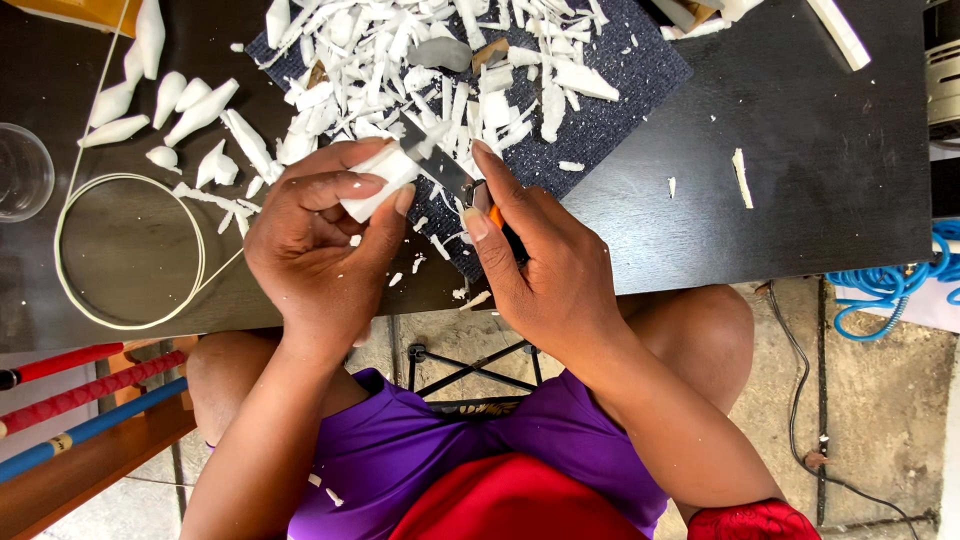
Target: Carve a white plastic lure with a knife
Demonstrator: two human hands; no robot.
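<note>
Dark desk (800, 180); blue-grey mat (620, 110) strewn with white shavings (400, 60); carved white cones (180, 105); white cord loop (125, 250); clear cup (20, 170); coiled blue hose (890, 290).

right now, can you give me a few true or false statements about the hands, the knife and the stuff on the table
1. The left hand holds a small white block. True.
2. The right hand holds scissors. False: it holds a knife with its blade against the block.
3. The white shavings lie mostly on a dark blue mat. True.
4. The coil of white cord lies at the right of the table. False: it lies at the left, near a clear cup.
5. The carved white pieces are stacked in the cup. False: they lie on the table.
</note>
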